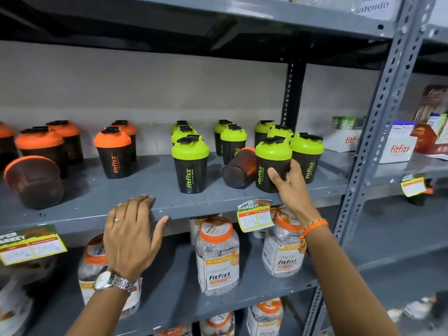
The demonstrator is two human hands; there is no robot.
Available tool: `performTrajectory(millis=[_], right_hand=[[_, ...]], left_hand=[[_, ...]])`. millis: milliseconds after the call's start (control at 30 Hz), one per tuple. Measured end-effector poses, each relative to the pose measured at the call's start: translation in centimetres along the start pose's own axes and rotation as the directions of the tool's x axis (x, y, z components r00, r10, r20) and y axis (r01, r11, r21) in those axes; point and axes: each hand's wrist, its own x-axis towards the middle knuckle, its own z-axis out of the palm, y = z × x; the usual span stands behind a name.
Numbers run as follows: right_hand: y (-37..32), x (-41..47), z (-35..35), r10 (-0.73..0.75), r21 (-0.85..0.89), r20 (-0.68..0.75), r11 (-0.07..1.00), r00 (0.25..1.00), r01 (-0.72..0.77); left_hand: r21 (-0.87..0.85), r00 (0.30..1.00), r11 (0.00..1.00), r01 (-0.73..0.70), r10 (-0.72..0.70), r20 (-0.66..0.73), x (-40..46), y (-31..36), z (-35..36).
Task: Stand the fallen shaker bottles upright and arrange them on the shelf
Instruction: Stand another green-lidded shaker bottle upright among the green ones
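Head view, stock on the grey metal shelf (169, 209):

Item 1. Right hand (291, 187), orange braided wristband (315, 229) at the wrist. Fingers (274, 173) wrapped around the lower body of an upright black plastic shaker bottle with a lime-green lid (271, 163); thumb on the near face, the other fingers round its right side. The bottle's base appears to sit on the shelf, near the front edge.

Item 2. Fallen dark translucent shaker bottle with an orange lid (240, 168), lying on its side just left of the right thumb, base toward the viewer, touching or almost touching the held bottle.

Item 3. More upright green-lidded bottles: one just beyond the right fingertips (306, 156), one standing alone well to the left of the thumb (190, 163), others in rows behind (232, 144).

Item 4. Left hand (132, 236), ring on one finger, silver metal wristwatch (114, 281). Fingers spread flat, laid over the shelf's front lip, thumb below the edge; holding nothing.

Item 5. Second fallen dark bottle with an orange lid (34, 183), on its side well left of the left fingertips, base toward the viewer.

Item 6. Upright black bottles with orange lids (114, 154), beyond the left fingertips.

Item 7. Clear plastic jars with orange caps (218, 255), one shelf below, under both hands.

Item 8. Yellow price tag (254, 217), hanging from the shelf lip beside the right wrist.
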Motion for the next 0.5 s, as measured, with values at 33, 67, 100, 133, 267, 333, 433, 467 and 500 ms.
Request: performTrajectory(millis=[33,67,100,133,267,333,433,467,500], right_hand=[[0.2,0.2,0.0,-0.007,-0.02,0.002,1.0,1.0,0.007],[0.5,0.4,-0.1,-0.013,-0.036,0.006,0.999,1.0,0.014],[0.6,0.4,-0.1,-0.015,-0.053,0.003,0.998,1.0,0.015],[0.6,0.4,-0.1,-0.014,-0.066,-0.001,0.998,1.0,0.014],[0.2,0.3,-0.1,-0.013,-0.106,-0.017,0.994,1.0,0.011],[-0.1,0.1,-0.1,-0.012,-0.13,-0.026,0.991,1.0,0.009],[-0.7,-0.9,0.1,0.025,-0.154,-0.078,0.987,0.997,-0.037],[-1.2,-1.5,0.2,0.044,-0.168,-0.139,0.984,0.989,-0.068],[-1.8,-2.3,0.3,0.056,-0.179,-0.218,0.979,0.974,-0.096]], left_hand=[[0.0,1.0,1.0,0.003,-0.003,0.002,0.0,0.0,0.0],[-0.002,1.0,1.0,0.005,-0.005,0.003,0.0,0.0,0.0],[-0.003,1.0,1.0,0.007,-0.007,0.005,0.1,0.1,0.0],[-0.001,1.0,1.0,0.007,-0.007,0.008,0.0,0.1,0.0],[0.001,1.0,1.0,-0.002,0.002,0.026,-0.1,-0.1,-0.1],[-0.009,1.0,1.0,0.004,-0.004,0.03,0.0,-0.1,-0.1],[-0.026,1.0,1.0,0.003,-0.003,0.021,0.0,0.0,-0.2],[-0.03,1.0,1.0,0.002,-0.001,0.02,0.0,0.0,-0.2],[-0.032,1.0,0.999,0.002,-0.001,0.021,0.0,0.0,-0.2]])
